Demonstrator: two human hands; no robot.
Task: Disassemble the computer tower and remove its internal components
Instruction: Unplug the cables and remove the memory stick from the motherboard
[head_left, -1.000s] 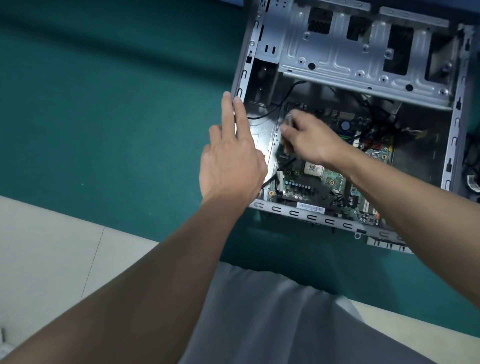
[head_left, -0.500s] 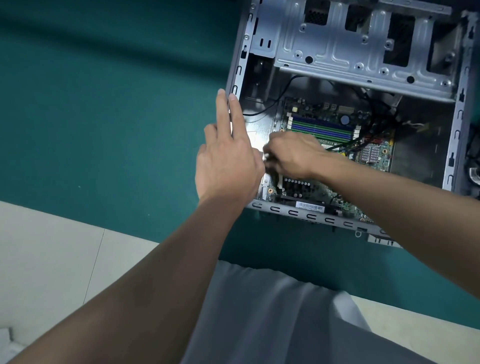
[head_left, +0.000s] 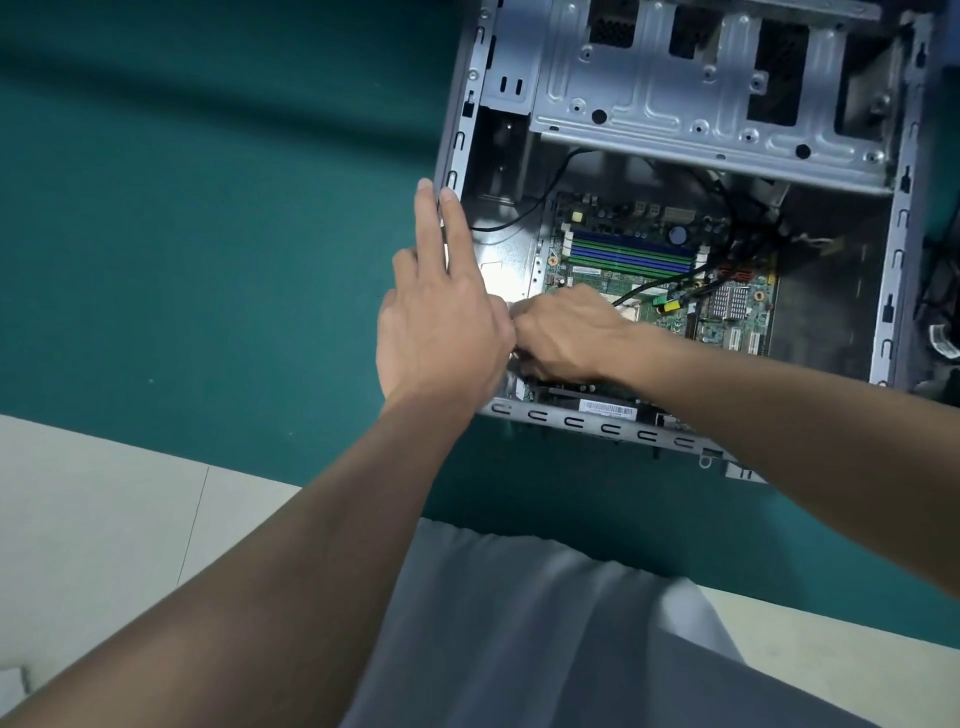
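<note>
Looking straight down now on the computer tower (head_left: 618, 430): it lies on its side with the panel off, in the upper right of the frame, on the green bench (head_left: 208, 234). The left hand (head_left: 441, 327) is at the tower's left wall, its grip spread flat with the fingers straight and close together. Two fingertips (head_left: 448, 202) touch the metal edge up there. Hard against it in this view, the right hand (head_left: 566, 338) reaches down inside the case, over the lower left part of the motherboard (head_left: 727, 332). Its fingers curl downward, but the left hand covers them, so I cannot tell whether that grip pinches anything. Above the right hand the blue and green memory slots (head_left: 631, 254) show plainly, and a small silver heat sink (head_left: 731, 301) sits to the right of the knuckles. A black cable (head_left: 535, 205) loops out from the top left corner of the board across the bare metal beside it. The steel drive cage (head_left: 675, 119) spans the top of the tower. A barcode label (head_left: 608, 408) sits by the near rail, just under the right wrist. Low in the frame, the pale floor (head_left: 104, 519) and a grey garment (head_left: 519, 623) show beneath both forearms.
</note>
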